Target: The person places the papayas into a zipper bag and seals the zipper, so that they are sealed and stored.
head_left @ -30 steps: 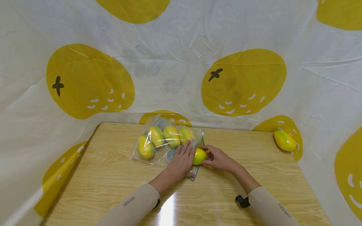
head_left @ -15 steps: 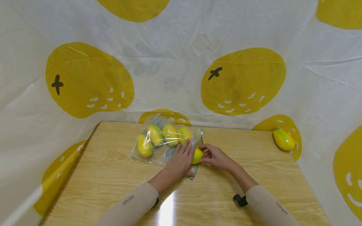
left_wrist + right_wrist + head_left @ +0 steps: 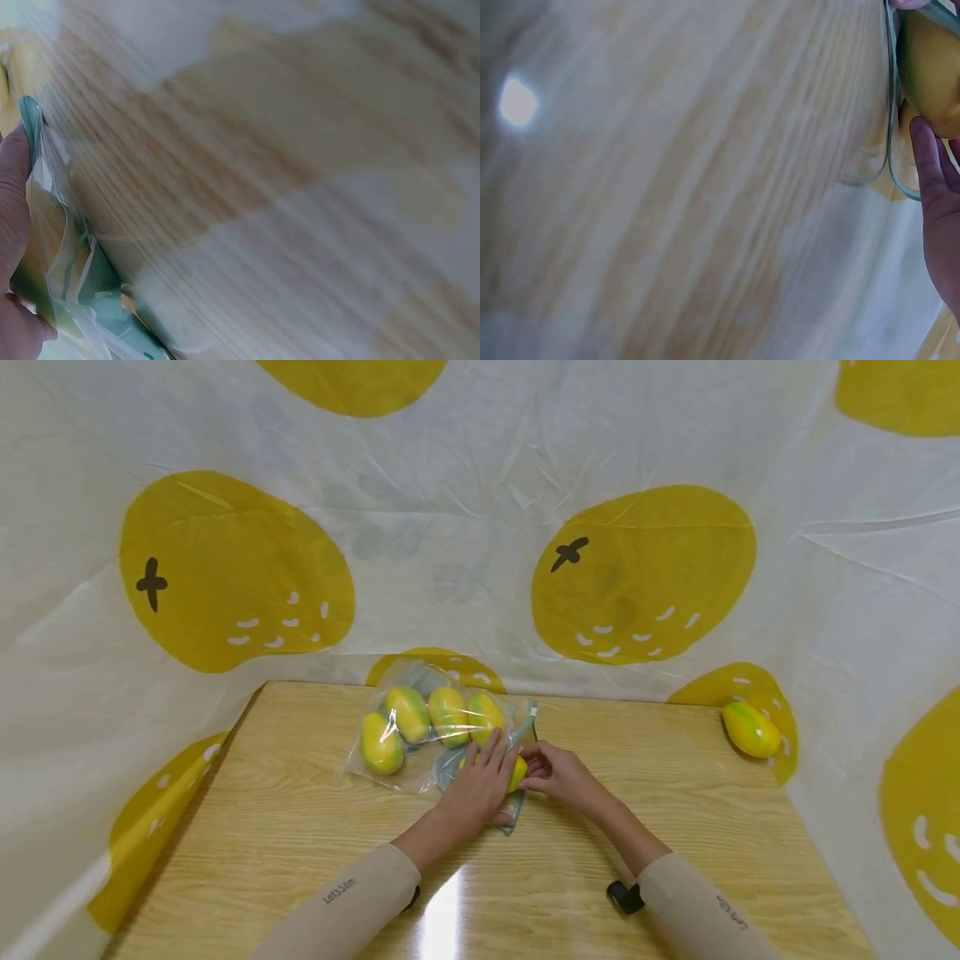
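"What's closest to us?"

"Two tan sleeves [image 3: 341, 897], with dark writing on them. A black thing [image 3: 625, 897] sits by the right one. Under the arms is a shiny wood table [image 3: 300, 860]."

"And the hands?"

"The left hand [image 3: 474, 787] lies flat on top, with its fingers long and straight, by the mouth of a clear bag [image 3: 420, 782]. The right hand [image 3: 564, 775] has bent fingers. It pinches the end of a yellow fruit [image 3: 520, 772] between its thumb and fingertips."

"Where is that fruit?"

"Right in the bag's mouth, by the blue-green strip [image 3: 531, 722]. The left hand hides part of it."

"What else is in the bag?"

"Four more fruits [image 3: 448, 716], yellow and green. Three make a row, and one sits lower on the left side."

"Anything farther off?"

"One lone fruit [image 3: 752, 729] rests well apart, near the table's far right corner. Behind it all hangs a white cloth [image 3: 442, 585] with big yellow fruit pictures [image 3: 645, 577]."
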Motion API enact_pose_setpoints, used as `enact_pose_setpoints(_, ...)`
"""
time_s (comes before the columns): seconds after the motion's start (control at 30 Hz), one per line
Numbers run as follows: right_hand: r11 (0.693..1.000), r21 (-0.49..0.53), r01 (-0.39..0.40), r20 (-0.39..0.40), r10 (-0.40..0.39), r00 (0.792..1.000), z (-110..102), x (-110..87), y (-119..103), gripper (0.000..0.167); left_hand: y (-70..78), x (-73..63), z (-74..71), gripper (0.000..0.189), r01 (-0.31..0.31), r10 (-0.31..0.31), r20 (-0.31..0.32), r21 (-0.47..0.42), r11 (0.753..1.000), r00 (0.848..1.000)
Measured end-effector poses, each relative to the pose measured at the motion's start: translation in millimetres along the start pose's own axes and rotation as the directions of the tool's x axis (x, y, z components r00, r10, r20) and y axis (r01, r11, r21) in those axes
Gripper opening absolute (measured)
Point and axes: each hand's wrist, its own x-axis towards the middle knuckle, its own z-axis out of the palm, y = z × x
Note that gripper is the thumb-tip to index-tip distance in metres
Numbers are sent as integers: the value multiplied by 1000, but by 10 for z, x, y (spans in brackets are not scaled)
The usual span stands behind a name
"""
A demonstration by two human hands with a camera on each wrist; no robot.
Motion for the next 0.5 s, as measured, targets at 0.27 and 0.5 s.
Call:
enact_pose_setpoints(0.27, 1000, 11, 25, 10, -25, 1000, -10, 13, 27, 41, -4, -1, 19, 130, 1, -1, -1, -25, 1000, 1000)
enact_pose_setpoints(0.5, 999, 17, 43, 1, -43, 999, 13, 31, -1, 42, -14, 10, 6, 130, -13, 13, -18, -16, 1000, 1000)
